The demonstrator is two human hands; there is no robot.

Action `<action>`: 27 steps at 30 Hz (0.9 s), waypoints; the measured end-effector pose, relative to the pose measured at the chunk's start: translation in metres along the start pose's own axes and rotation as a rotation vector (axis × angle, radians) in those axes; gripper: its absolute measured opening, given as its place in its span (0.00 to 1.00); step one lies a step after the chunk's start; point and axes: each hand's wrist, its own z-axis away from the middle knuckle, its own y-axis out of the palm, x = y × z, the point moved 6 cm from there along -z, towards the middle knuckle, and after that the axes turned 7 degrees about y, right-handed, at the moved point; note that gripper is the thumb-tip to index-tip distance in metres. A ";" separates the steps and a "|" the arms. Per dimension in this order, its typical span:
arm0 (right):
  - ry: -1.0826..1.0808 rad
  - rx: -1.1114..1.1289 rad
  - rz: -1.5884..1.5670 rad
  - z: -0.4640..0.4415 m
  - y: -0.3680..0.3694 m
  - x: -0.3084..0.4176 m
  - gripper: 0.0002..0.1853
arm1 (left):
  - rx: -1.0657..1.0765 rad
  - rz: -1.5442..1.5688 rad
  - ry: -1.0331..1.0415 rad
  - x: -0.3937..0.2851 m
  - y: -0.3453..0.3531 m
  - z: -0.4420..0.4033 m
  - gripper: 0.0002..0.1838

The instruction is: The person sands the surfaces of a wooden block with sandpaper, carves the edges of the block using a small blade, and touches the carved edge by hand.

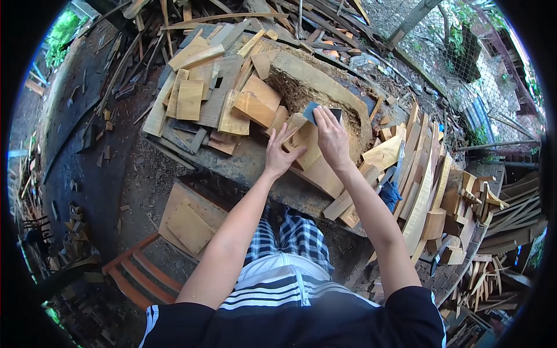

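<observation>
My right hand (332, 137) presses a folded piece of sandpaper (311, 112), blue-grey on one side and dark on the other, against the top end of a pale wooden block (306, 142). The fingers lie together over the sandpaper and partly hide it. On the block's left side, my left hand (282, 152) grips the edge, with its thumb toward the near face. Under the block is a flat board (322, 174) at the front of the workbench (243, 164). Just behind the hands, sawdust (296, 93) fills a hollow in the bench top.
Cut wooden pieces (190, 98) are piled on the bench's left. Long strips (426, 180), a blue cloth (391, 194) and more offcuts (458, 200) lie at right. A wooden chair (145, 272) and a box-like wooden piece (188, 217) stand near my left. Scrap wood (325, 26) lies behind.
</observation>
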 end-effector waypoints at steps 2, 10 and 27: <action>0.004 -0.027 -0.026 0.007 0.004 0.011 0.22 | 0.002 0.018 0.034 0.010 0.003 0.000 0.41; 0.133 -0.071 -0.122 -0.007 0.010 0.000 0.27 | 0.037 0.026 0.041 0.009 0.004 -0.002 0.42; 0.031 -0.139 -0.111 0.052 0.017 0.017 0.25 | -0.012 0.118 0.158 0.004 0.001 -0.004 0.37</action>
